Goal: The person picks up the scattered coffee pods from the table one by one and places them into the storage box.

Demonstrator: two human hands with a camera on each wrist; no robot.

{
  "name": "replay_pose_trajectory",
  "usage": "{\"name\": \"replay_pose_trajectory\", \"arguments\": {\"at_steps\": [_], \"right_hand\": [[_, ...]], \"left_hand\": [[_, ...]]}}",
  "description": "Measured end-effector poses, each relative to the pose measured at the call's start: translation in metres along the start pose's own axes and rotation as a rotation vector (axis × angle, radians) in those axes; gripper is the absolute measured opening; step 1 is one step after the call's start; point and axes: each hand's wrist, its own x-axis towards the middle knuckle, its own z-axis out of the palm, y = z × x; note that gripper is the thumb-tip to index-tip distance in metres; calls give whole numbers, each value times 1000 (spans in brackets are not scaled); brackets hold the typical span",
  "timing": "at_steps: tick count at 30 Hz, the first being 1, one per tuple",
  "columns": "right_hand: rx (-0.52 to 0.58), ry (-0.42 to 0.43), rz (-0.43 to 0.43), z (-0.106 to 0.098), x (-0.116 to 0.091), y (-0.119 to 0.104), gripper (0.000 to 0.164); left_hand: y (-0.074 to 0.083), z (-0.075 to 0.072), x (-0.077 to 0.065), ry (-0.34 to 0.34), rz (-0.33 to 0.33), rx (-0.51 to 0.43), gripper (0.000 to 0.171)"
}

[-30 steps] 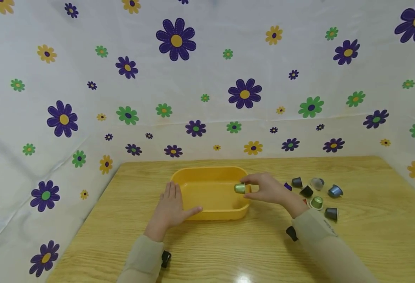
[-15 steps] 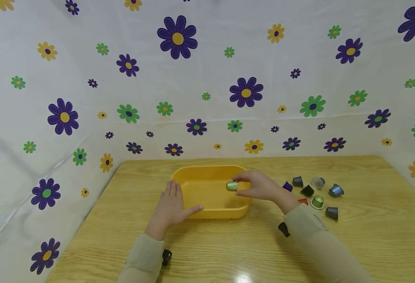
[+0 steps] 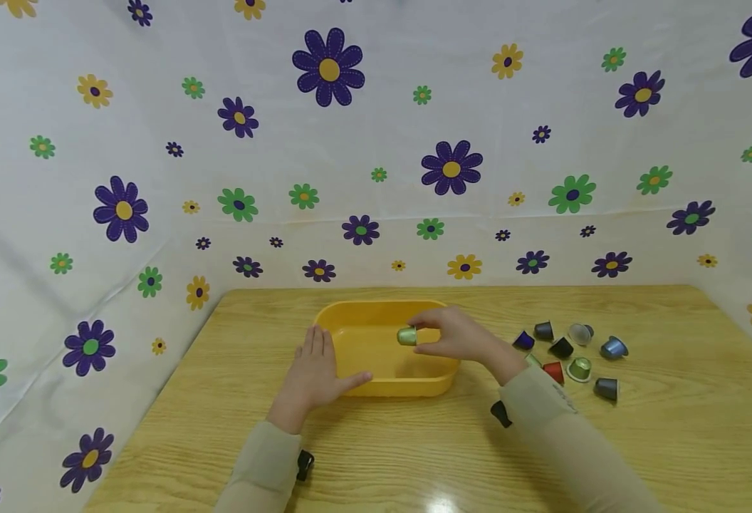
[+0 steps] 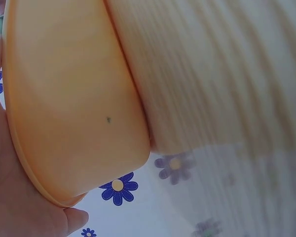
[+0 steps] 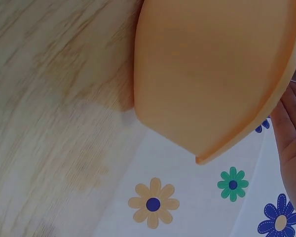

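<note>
My right hand (image 3: 456,335) pinches a light green coffee capsule (image 3: 407,336) between thumb and fingers, over the yellow plastic basin (image 3: 376,388). My left hand (image 3: 315,377) rests on the basin's left end, fingers straight and together, thumb stretched along the front rim. In the left wrist view that hand (image 4: 19,182) lies along the rim of the basin (image 4: 74,98). The right wrist view has the basin's outer wall (image 5: 212,74), with part of the right hand (image 5: 291,128) beyond its rim. No capsules show on the visible basin floor.
Several capsules lie to the right on the wooden table (image 3: 414,456), among them a red one (image 3: 552,372), a blue one (image 3: 614,348), a second green one (image 3: 579,368) and a dark grey one (image 3: 607,388). A flower-patterned white cloth (image 3: 382,128) hangs behind.
My right hand has carried the green capsule leftward, from the basin's right end further over its inside. The left hand has kept its place on the basin.
</note>
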Motion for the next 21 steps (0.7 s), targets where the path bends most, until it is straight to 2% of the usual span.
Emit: {"name": "replay_pose_trajectory", "arguments": {"at_steps": [21], "right_hand": [[33,-56,-42,21,27,-18,38]], "left_hand": [[0,0,-1,-7,-12,-18,113]]}}
